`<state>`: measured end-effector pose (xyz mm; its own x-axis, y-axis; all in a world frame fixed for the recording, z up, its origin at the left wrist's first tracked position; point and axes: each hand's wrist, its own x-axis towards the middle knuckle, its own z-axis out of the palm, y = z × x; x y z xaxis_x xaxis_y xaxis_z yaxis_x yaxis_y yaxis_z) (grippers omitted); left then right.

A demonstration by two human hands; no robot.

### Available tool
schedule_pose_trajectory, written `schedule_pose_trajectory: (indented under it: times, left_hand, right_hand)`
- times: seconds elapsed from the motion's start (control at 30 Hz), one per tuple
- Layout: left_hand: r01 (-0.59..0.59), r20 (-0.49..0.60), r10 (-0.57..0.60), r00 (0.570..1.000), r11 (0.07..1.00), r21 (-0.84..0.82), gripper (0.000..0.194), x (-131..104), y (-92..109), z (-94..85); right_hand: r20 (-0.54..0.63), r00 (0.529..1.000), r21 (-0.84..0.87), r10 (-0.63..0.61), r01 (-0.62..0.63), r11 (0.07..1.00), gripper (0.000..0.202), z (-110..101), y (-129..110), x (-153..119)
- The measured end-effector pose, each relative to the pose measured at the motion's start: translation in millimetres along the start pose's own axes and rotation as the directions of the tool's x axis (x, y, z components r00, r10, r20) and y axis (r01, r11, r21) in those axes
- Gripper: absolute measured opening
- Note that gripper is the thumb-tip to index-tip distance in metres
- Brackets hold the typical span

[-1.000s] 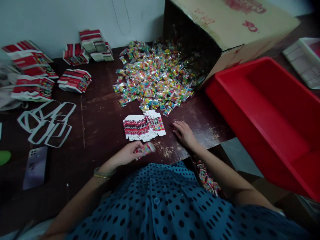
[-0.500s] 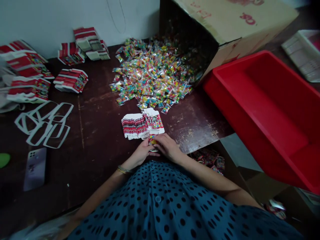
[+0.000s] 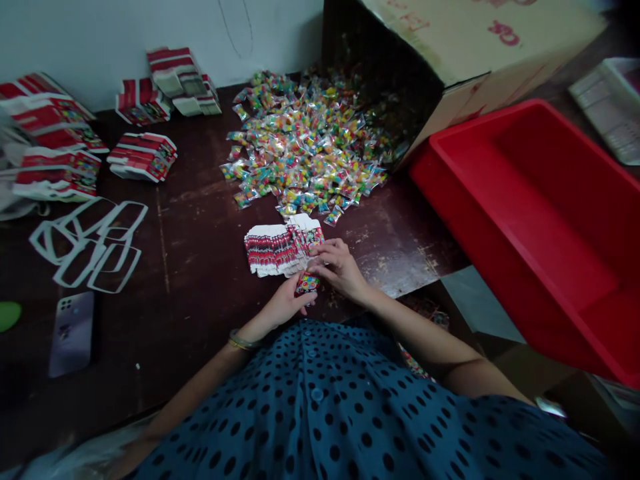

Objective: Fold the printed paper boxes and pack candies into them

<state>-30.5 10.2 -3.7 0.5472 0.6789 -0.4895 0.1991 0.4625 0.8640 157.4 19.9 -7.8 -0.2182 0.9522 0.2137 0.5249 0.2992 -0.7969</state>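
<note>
A small colourful printed box point(image 3: 307, 284) is in my left hand point(image 3: 286, 301), whose fingers and thumb close around it near the table's front edge. My right hand point(image 3: 343, 272) is at the upper end of that box, thumb and bent fingers around its pale flap; the exact contact is partly hidden. Just beyond both hands lies a row of flattened, overlapping red-and-white printed cartons point(image 3: 273, 252), with my right fingertips close to its right end. Behind the row spreads a heap of small clear packets of coloured candy point(image 3: 305, 147).
A cardboard box point(image 3: 480, 47) on its side opens toward the candy. To the right stands a red plastic bin point(image 3: 520, 200). Carton stacks point(image 3: 55, 173), white bands point(image 3: 95, 247) and a phone point(image 3: 71, 333) lie at left. Printed items show below the table edge at right.
My right hand has lifted and opened somewhat from the box toward the carton row. The box in my left hand now shows its multicoloured printed face. The view has shifted slightly.
</note>
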Motion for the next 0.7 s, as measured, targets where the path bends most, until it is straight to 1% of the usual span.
schedule_pose_trajectory:
  times: [0.07,0.13,0.17,0.2,0.23,0.27,0.3,0.33,0.37,0.4,0.43,0.47,0.5,0.53,0.57,0.6,0.63,0.67,0.7]
  left_hand:
    - [-0.003,-0.009,0.002,1.000,0.994,-0.108,0.058,2.0,-2.9,3.0]
    - [0.004,-0.062,-0.019,0.998,0.972,-0.235,0.056,5.0,-6.1,5.0]
    - [0.006,-0.089,-0.033,0.996,0.958,-0.286,0.058,6.6,-7.2,5.1]
    - [0.007,-0.107,-0.044,0.993,0.946,-0.323,0.060,8.2,-7.7,4.6]
    - [0.009,-0.115,-0.052,0.992,0.937,-0.350,0.061,9.6,-7.5,3.4]
    - [0.013,-0.114,-0.059,0.992,0.931,-0.366,0.060,10.9,-6.8,1.9]
    - [0.020,-0.109,-0.065,0.992,0.927,-0.373,0.057,12.1,-5.6,0.0]
    - [0.029,-0.100,-0.072,0.992,0.925,-0.378,0.053,13.1,-4.1,-2.1]
    - [0.036,-0.089,-0.075,0.993,0.924,-0.382,0.050,13.9,-2.5,-4.2]
    - [0.038,-0.081,-0.074,0.994,0.923,-0.382,0.048,14.5,-0.9,-6.2]
    - [0.036,-0.076,-0.070,0.995,0.926,-0.377,0.046,14.7,0.8,-8.0]
    - [0.029,-0.076,-0.060,0.995,0.933,-0.359,0.044,14.6,2.5,-9.5]
    - [0.019,-0.082,-0.048,0.995,0.945,-0.327,0.041,14.1,4.1,-10.7]
    - [0.005,-0.089,-0.031,0.996,0.960,-0.280,0.039,13.5,5.7,-11.5]
    - [-0.013,-0.094,-0.008,0.996,0.976,-0.217,0.037,12.7,7.2,-11.9]
    - [-0.034,-0.098,0.020,0.995,0.988,-0.147,0.035,12.0,8.5,-11.9]
    - [-0.055,-0.101,0.046,0.994,0.995,-0.083,0.034,11.4,9.5,-11.5]
    - [-0.068,-0.111,0.063,0.992,0.997,-0.038,0.033,11.2,10.3,-10.9]
    - [-0.068,-0.124,0.065,0.990,0.997,-0.023,0.031,11.3,10.7,-10.1]
  right_hand:
    - [0.006,0.997,0.085,0.071,-0.071,0.994,0.024,8.8,-3.4,-3.9]
    - [0.052,0.994,0.207,0.094,-0.103,0.973,0.028,14.0,-6.1,-9.4]
    - [0.046,0.992,0.287,0.114,-0.122,0.950,0.027,15.1,-6.8,-12.6]
    - [0.024,0.987,0.386,0.162,-0.158,0.909,0.024,15.6,-6.7,-15.9]
    - [0.014,0.971,0.499,0.238,-0.213,0.840,0.025,15.7,-5.8,-19.2]
    - [0.046,0.944,0.617,0.327,-0.284,0.734,0.028,15.8,-4.2,-22.0]
    - [0.127,0.907,0.720,0.402,-0.363,0.591,0.031,16.1,-1.9,-24.3]
    - [0.241,0.864,0.789,0.442,-0.439,0.429,0.033,16.6,0.7,-25.7]
    - [0.356,0.822,0.818,0.444,-0.504,0.277,0.033,17.1,3.3,-26.2]
    - [0.442,0.788,0.821,0.429,-0.548,0.161,0.032,17.4,5.5,-25.9]
    - [0.492,0.765,0.815,0.417,-0.573,0.090,0.031,17.5,7.2,-24.6]
    - [0.514,0.754,0.807,0.409,-0.586,0.066,0.030,17.1,8.0,-22.6]
    - [0.515,0.754,0.800,0.408,-0.593,0.087,0.029,16.1,7.9,-20.0]
    - [0.504,0.764,0.787,0.403,-0.598,0.150,0.028,14.6,6.9,-17.1]
    - [0.477,0.785,0.767,0.394,-0.591,0.250,0.027,12.4,5.0,-14.0]
    - [0.432,0.822,0.734,0.370,-0.559,0.386,0.025,9.6,2.4,-11.0]
    - [0.367,0.872,0.683,0.323,-0.488,0.544,0.022,6.4,-0.6,-8.3]
    - [0.306,0.921,0.608,0.242,-0.384,0.695,0.020,2.9,-4.0,-6.0]
    - [0.263,0.955,0.520,0.137,-0.260,0.813,0.020,-0.6,-7.2,-4.1]
